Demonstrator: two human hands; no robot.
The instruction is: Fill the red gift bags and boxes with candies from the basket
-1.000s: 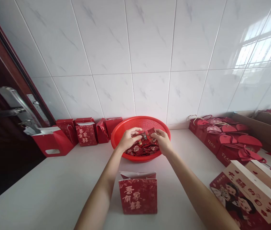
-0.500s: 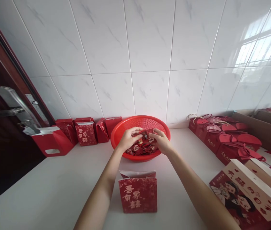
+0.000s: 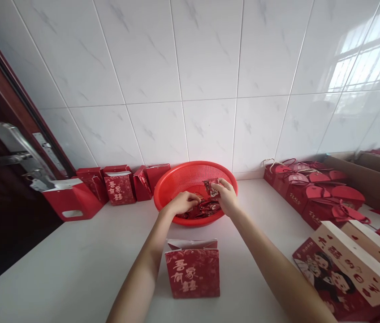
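Observation:
A red plastic basket [image 3: 163, 188] with mesh sides stands by the wall and holds several red-wrapped candies [image 3: 203, 210]. Over its right side, my right hand [image 3: 227, 197] pinches a red candy packet [image 3: 212, 187] between thumb and fingers. My left hand [image 3: 183, 202] reaches down into the basket on the left, fingers bent in among the candies; whether it grips one is hidden. In front of the basket, between my forearms, a red paper gift box [image 3: 192, 273] with white lettering stands upright, its top open.
At the left, several red gift boxes [image 3: 120, 188] line the wall near a door handle [image 3: 25, 152]. Red handled boxes [image 3: 306, 193] stand at the right, with beige-and-red printed bags [image 3: 347, 269] nearer me and a cardboard box [image 3: 374, 184] behind.
My left hand has left the packet and moved down into the candies. My right hand keeps hold of the packet, now slightly raised on its own.

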